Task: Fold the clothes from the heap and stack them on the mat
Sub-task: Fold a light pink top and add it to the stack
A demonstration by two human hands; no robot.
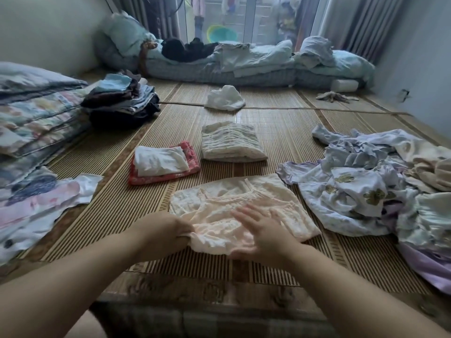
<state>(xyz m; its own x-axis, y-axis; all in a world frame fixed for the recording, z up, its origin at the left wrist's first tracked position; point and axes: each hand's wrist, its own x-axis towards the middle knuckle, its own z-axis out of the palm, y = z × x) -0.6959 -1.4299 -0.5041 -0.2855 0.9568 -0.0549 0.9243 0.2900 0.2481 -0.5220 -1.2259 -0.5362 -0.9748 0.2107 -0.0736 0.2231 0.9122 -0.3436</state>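
A pale pink crinkled garment (234, 193) lies spread on the bamboo mat (117, 206) in front of me. My left hand (174, 230) grips its near left edge, with fabric bunched in the fingers. Flat on the garment's near part rests my right hand (258, 228), fingers spread and blurred. The heap (371, 181) of unfolded lilac and floral clothes lies to the right. Beyond the garment are two folded piles: a white piece on a red one (162, 164), and a striped cream top (231, 142).
A taller stack of folded dark and blue clothes (122, 98) stands at the left, beside floral bedding (31, 132). A crumpled white cloth (225, 98) lies farther out on the mat. Quilts and pillows (244, 59) line the far wall by the window.
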